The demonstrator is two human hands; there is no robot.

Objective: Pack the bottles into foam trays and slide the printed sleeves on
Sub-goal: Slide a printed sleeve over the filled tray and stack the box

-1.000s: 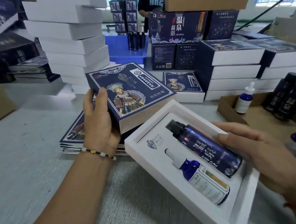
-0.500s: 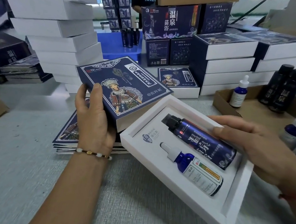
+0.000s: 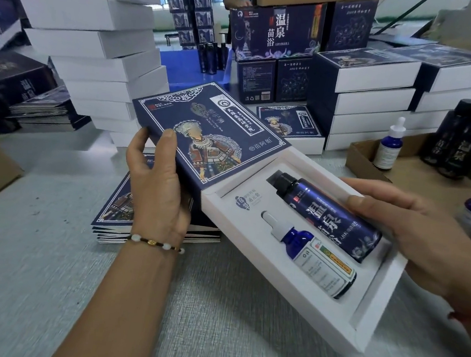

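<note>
A grey work table (image 3: 28, 287) is carrying a pile of flat printed sleeves (image 3: 114, 209), a leaning tower of white boxes (image 3: 97, 47), stacks of sleeved boxes (image 3: 367, 99), and a shallow cardboard tray (image 3: 404, 167) holding bottles.

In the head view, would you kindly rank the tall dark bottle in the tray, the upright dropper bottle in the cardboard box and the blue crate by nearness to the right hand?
From the right hand:
1. Tall dark bottle, under its fingertips.
2. Upright dropper bottle, behind it.
3. Blue crate, far back left.
</note>
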